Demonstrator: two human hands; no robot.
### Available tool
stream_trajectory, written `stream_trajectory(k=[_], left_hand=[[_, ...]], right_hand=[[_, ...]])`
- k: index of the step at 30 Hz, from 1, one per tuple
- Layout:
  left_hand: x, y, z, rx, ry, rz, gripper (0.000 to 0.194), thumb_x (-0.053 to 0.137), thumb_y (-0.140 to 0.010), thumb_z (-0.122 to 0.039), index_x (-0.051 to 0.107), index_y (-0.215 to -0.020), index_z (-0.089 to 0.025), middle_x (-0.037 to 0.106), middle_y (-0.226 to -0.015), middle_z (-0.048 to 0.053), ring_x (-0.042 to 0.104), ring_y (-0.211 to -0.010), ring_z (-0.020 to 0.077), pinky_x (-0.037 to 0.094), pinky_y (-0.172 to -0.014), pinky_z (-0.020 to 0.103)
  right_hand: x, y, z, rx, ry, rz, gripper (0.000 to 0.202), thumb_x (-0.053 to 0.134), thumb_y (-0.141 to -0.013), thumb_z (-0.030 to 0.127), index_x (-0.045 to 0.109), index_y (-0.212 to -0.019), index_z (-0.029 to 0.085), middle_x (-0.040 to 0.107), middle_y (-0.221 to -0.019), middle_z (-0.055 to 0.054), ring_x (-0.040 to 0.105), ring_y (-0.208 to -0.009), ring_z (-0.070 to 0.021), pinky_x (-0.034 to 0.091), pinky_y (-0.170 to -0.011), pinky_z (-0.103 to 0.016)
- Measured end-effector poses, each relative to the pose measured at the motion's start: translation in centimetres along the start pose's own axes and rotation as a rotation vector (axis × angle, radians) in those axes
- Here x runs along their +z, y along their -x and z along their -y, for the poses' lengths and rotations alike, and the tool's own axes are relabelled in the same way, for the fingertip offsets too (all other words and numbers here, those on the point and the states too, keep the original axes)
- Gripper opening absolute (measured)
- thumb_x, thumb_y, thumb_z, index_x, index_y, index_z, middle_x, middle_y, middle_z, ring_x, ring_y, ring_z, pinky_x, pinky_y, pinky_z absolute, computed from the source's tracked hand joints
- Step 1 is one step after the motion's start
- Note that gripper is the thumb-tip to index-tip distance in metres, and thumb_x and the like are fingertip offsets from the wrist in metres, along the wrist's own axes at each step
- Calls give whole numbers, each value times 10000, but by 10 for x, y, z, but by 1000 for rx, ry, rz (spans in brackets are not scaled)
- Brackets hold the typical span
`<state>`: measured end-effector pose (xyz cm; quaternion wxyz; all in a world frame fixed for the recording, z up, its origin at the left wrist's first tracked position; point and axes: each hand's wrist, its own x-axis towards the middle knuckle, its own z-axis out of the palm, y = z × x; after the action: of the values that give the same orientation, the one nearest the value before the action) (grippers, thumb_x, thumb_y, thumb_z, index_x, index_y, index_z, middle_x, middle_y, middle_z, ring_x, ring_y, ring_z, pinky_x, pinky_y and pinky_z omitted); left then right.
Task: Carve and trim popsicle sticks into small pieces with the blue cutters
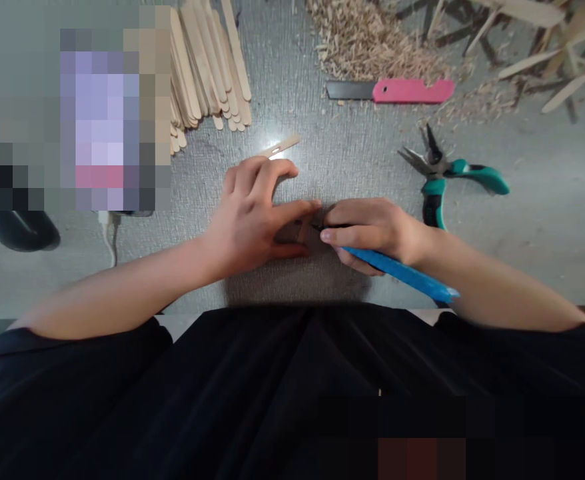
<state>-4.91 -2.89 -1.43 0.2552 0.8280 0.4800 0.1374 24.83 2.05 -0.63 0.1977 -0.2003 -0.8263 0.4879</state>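
Note:
My right hand is closed around a blue-handled tool, its dark tip pointing left at a small wooden piece. Thumb and index finger of my left hand hold that piece against the table from both ends. Just beyond my left fingers lies a short wooden strip with a slot in it. The exact contact between tip and wood is too small to make out.
Craft sticks lie stacked at the back left. Wood shavings, a pink-handled cutter and green-handled pliers are at the back and right. A white cable runs at the left.

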Motion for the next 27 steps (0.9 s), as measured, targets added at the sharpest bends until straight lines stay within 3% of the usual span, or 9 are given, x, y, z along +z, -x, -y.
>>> stream_trajectory(k=[2,7,11,15,18,24,27], left_hand=[[1,0,2,-1,-7,9,636,825,-975,-769,790,-1522,-445,658,-1662,75,440,-1601,453,436,-1314,753],[11,-3,10,20,64,-1,760,867,-894,-891,810,-1473,-401,609,-1679,129,448,-1567,502,393,-1293,806],[12,-4,11,68,-4,-33,759,941,-873,-844,804,-1481,-411,583,-1681,147,459,-1563,504,395,-1278,801],[5,-5,2,56,-54,-31,805,1014,-860,-750,764,-1554,-426,604,-1664,159,498,-1553,493,427,-1277,759],[0,-6,-3,0,-36,-5,844,1057,-828,-704,750,-1542,-373,611,-1665,183,504,-1559,510,423,-1298,753],[0,-8,0,22,-43,-10,922,981,-819,-871,766,-1521,-315,604,-1654,231,503,-1545,535,433,-1285,760],[2,-9,6,60,-41,-4,920,883,-868,-943,783,-1524,-306,611,-1634,229,506,-1530,521,419,-1295,741]], right_hand=[[-1,0,-2,-122,24,0,127,634,-1206,278,744,-1163,324,662,-855,20,613,-620,-155,528,-595,-326],[1,3,-8,-232,115,-85,246,670,-1178,233,717,-1380,363,765,-924,19,729,-683,-180,623,-671,-338],[9,8,-18,-320,128,-303,289,757,-1091,298,728,-1366,379,845,-963,-20,847,-783,-260,701,-666,-392],[16,11,-27,-242,170,-349,184,752,-1088,437,778,-1263,388,885,-981,-5,868,-780,-254,704,-667,-400],[16,11,-30,-244,231,-344,236,746,-1066,437,767,-1293,376,881,-963,7,843,-723,-242,670,-628,-397],[11,7,-21,-220,220,-411,270,760,-1089,421,748,-1355,382,815,-804,49,728,-593,-208,604,-557,-391],[11,5,-8,-147,198,-507,242,751,-1128,429,771,-1368,415,892,-966,31,783,-679,-216,657,-643,-402]])
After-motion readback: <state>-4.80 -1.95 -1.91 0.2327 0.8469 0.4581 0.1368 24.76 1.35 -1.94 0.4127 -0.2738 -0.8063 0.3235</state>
